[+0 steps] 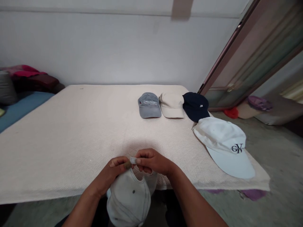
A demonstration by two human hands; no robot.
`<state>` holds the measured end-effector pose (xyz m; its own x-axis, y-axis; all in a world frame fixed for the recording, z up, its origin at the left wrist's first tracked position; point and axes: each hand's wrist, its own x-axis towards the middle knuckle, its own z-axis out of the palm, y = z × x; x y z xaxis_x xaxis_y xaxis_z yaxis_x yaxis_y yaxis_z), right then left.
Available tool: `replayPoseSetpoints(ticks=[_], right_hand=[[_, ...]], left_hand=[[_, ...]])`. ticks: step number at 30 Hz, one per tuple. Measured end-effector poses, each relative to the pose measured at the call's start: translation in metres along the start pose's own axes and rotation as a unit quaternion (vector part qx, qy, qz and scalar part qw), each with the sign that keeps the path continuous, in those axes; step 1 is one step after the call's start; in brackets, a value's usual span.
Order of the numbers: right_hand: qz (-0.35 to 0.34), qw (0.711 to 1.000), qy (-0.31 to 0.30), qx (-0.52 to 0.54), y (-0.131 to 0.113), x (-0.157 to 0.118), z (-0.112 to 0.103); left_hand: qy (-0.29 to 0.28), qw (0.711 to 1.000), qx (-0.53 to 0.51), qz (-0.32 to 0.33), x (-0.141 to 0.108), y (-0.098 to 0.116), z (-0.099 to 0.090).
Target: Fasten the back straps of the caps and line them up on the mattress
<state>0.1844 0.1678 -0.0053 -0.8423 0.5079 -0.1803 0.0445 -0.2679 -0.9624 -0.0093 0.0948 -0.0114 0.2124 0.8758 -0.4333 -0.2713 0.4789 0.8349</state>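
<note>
A pale grey-white baseball cap (129,198) hangs at the near edge of the bed or table, its back opening turned up toward my fingers. My left hand (113,171) pinches the cap's back edge, on the left of the opening. Between the thumb and fingers of my right hand (151,161) is the end of the cap's adjuster strap (133,160), a short light tab. The two hands nearly meet at this strap. Whether the strap's ends are joined, I cannot tell.
Along the right side lie a grey cap (149,105), a beige cap (172,105), a navy cap (196,106) and a large white cap (220,135) on a cream cover (71,142). A wall (118,50) stands behind. Dark red cloth lies far left.
</note>
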Motion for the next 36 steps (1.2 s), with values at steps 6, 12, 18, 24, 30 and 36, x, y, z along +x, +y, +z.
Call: replayPoseSetpoints(ticks=[6,12,18,24,30,36], right_hand=[[0.011,1.0,-0.001,0.007,0.0035,0.0013,-0.0005],[0.015,1.0,-0.012,0.021,0.0043,0.0004,-0.002],[0.027,0.999,-0.028,0.018,0.0036,-0.0005,-0.0023],[0.025,0.999,-0.01,0.041,0.0067,0.0029,0.0005],[0.023,0.999,-0.024,0.038,0.0057,0.0027,0.0022],[0.042,0.998,-0.045,0.029,0.003,0.0008,0.0003]], left_hand=[[-0.004,1.0,0.004,0.001,0.0005,-0.0025,-0.0011],[0.018,1.0,0.005,-0.011,0.0011,-0.0026,-0.0013],[0.018,1.0,0.008,-0.017,0.0014,-0.0027,-0.0007],[0.017,0.999,0.029,-0.009,0.0022,-0.0015,0.0002],[-0.002,1.0,0.019,-0.009,0.0009,-0.0005,0.0001],[-0.006,0.999,0.048,-0.025,0.0008,-0.0028,-0.0028]])
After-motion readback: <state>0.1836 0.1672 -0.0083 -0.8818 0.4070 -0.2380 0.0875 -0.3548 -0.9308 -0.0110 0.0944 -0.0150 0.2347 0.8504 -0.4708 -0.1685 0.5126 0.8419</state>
